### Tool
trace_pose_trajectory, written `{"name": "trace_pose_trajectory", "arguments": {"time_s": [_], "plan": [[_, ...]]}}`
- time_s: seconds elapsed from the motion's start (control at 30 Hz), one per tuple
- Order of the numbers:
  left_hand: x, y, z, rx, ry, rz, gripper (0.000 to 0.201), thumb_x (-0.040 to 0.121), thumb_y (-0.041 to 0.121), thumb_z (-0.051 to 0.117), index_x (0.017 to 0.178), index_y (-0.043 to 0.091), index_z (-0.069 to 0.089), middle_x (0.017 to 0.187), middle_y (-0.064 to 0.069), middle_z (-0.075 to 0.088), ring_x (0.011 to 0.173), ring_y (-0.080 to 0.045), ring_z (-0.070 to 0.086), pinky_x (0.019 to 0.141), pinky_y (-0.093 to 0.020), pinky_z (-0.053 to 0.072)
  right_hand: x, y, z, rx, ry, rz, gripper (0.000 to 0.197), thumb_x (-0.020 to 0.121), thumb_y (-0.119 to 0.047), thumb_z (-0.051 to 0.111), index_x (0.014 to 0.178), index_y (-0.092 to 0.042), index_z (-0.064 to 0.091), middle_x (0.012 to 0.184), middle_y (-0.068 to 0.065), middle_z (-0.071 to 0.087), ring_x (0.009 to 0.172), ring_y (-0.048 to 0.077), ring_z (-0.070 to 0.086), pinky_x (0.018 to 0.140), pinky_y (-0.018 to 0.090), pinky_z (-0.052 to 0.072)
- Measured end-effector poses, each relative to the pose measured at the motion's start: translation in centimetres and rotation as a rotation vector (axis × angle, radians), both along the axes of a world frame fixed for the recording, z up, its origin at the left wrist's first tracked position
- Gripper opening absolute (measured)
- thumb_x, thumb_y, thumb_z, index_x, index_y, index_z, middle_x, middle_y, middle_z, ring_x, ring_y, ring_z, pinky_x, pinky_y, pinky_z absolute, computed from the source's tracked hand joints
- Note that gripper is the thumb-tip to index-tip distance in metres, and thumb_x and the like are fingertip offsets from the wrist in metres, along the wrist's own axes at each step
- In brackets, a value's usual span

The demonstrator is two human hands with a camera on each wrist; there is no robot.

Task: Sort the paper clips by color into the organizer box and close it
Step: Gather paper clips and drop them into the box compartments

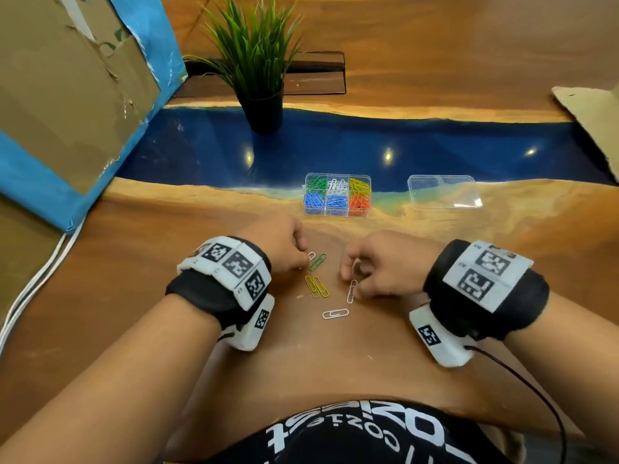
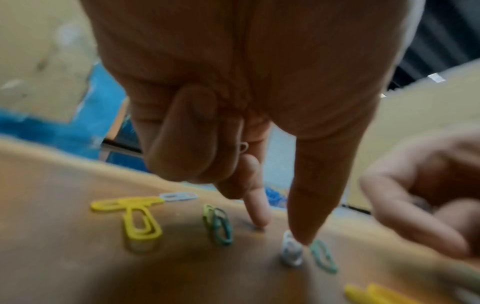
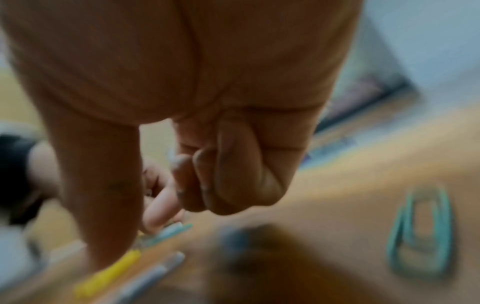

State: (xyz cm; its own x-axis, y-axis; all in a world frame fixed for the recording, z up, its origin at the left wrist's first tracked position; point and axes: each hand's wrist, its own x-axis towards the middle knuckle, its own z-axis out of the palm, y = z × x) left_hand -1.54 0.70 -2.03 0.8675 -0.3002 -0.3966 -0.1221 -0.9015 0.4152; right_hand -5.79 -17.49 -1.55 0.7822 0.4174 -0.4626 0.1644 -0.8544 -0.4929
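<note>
The clear organizer box (image 1: 337, 195) stands open with green, white, yellow, blue and orange clips sorted in its compartments. Its lid (image 1: 443, 191) lies apart to the right. Loose clips lie between my hands: a green one (image 1: 317, 261), two yellow ones (image 1: 316, 287) and a white one (image 1: 335, 313). My left hand (image 1: 306, 257) keeps a small white clip (image 2: 243, 147) under its curled fingers, and its thumb tip touches another white clip (image 2: 291, 253) on the table. My right hand (image 1: 350, 277) has curled fingers and pinches a white clip (image 1: 351, 291) at the thumb; the right wrist view is blurred.
A potted plant (image 1: 258, 72) stands behind the box on the blue strip of the table. A cardboard box with blue wrapping (image 1: 67, 105) fills the left side, and a cardboard sheet (image 1: 593, 118) lies at the far right. White cables (image 1: 33, 283) run along the left edge.
</note>
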Motion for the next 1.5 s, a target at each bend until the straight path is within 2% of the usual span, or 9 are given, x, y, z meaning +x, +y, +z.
{"name": "trace_pose_trajectory", "arguments": {"time_s": [0.13, 0.3, 0.57, 0.73, 0.87, 1.1, 1.23, 1.37, 1.5], "plan": [[0.1, -0.6, 0.3, 0.132, -0.072, -0.064, 0.010, 0.081, 0.022, 0.066, 0.086, 0.013, 0.067, 0.081, 0.001, 0.063, 0.074, -0.015, 0.057, 0.061, -0.021, 0.040, -0.3, 0.8, 0.0, -0.141, -0.100, 0.135, 0.014, 0.081, -0.020, 0.068, 0.094, -0.024, 0.066, 0.062, -0.015, 0.046, 0.063, 0.002, 0.046, 0.053, 0.011, 0.031], [-0.2, -1.2, 0.6, 0.206, -0.065, -0.132, 0.008, 0.082, 0.018, 0.060, 0.079, 0.013, 0.065, 0.086, -0.005, 0.066, 0.080, -0.021, 0.062, 0.067, -0.028, 0.049, -0.7, 1.2, -0.2, -0.220, -0.110, 0.191, 0.009, 0.080, -0.023, 0.061, 0.075, -0.025, 0.053, 0.066, -0.011, 0.047, 0.078, 0.018, 0.054, 0.062, 0.024, 0.038], [1.1, -0.6, 0.6, -0.105, 0.099, -0.031, 0.016, 0.082, 0.009, 0.059, 0.071, 0.019, 0.052, 0.061, 0.001, 0.063, 0.049, -0.013, 0.059, 0.051, -0.022, 0.047, -0.5, 1.2, -0.6, -0.159, -0.137, 0.139, 0.020, 0.082, -0.026, 0.052, 0.065, -0.018, 0.043, 0.062, -0.002, 0.044, 0.069, 0.025, 0.047, 0.056, 0.029, 0.033], [2.1, -0.4, 1.0, -0.437, 0.206, 0.065, 0.020, 0.086, -0.005, 0.058, 0.084, 0.015, 0.058, 0.059, -0.003, 0.063, 0.055, -0.017, 0.062, 0.063, -0.028, 0.057, 0.1, 0.7, -0.1, -0.138, -0.161, 0.134, 0.009, 0.079, -0.024, 0.058, 0.074, -0.020, 0.052, 0.062, -0.008, 0.046, 0.068, 0.019, 0.047, 0.058, 0.026, 0.035], [2.8, -0.2, 1.0, -0.447, 0.221, 0.056, 0.028, 0.088, -0.005, 0.050, 0.098, 0.019, 0.063, 0.066, -0.008, 0.060, 0.062, -0.025, 0.062, 0.068, -0.031, 0.058, 0.7, -0.4, 0.4, -0.150, -0.137, 0.164, 0.013, 0.080, -0.020, 0.061, 0.092, -0.023, 0.057, 0.063, -0.012, 0.044, 0.061, 0.004, 0.042, 0.053, 0.018, 0.030], [4.1, -0.7, 0.5, -0.383, 0.195, 0.068, 0.025, 0.085, -0.002, 0.047, 0.078, 0.019, 0.058, 0.062, -0.003, 0.055, 0.065, -0.028, 0.057, 0.063, -0.031, 0.050, -0.1, 0.3, 0.1, -0.255, -0.151, 0.221, 0.003, 0.080, -0.021, 0.056, 0.077, -0.021, 0.057, 0.072, -0.006, 0.051, 0.079, 0.020, 0.055, 0.066, 0.026, 0.043], [5.1, -1.3, 1.1, -0.386, 0.160, 0.054, 0.024, 0.087, 0.001, 0.050, 0.078, 0.021, 0.058, 0.064, -0.004, 0.059, 0.061, -0.025, 0.057, 0.071, -0.035, 0.052, -0.7, 0.9, -0.1, -0.351, -0.172, 0.265, 0.021, 0.080, -0.026, 0.053, 0.087, -0.010, 0.064, 0.085, 0.009, 0.062, 0.078, 0.028, 0.060, 0.060, 0.029, 0.047], [6.4, -2.0, 1.7, -0.433, 0.103, 0.073, 0.027, 0.089, -0.001, 0.047, 0.083, 0.022, 0.059, 0.076, -0.006, 0.062, 0.061, -0.020, 0.057, 0.068, -0.031, 0.051, 1.2, 0.4, 0.4, -0.173, -0.054, 0.082, 0.021, 0.088, -0.023, 0.047, 0.068, -0.016, 0.051, 0.067, 0.001, 0.050, 0.072, 0.024, 0.047, 0.057, 0.028, 0.034], [7.5, -3.1, 1.9, -0.520, 0.112, 0.150, 0.032, 0.087, -0.011, 0.038, 0.094, 0.013, 0.059, 0.077, -0.003, 0.059, 0.061, -0.015, 0.056, 0.064, -0.024, 0.053, 4.7, -0.4, 1.4, 0.381, 0.255, -0.423, 0.023, 0.084, -0.009, 0.042, 0.061, -0.014, 0.042, 0.061, 0.009, 0.046, 0.051, 0.018, 0.036, 0.044, 0.019, 0.030]]}}
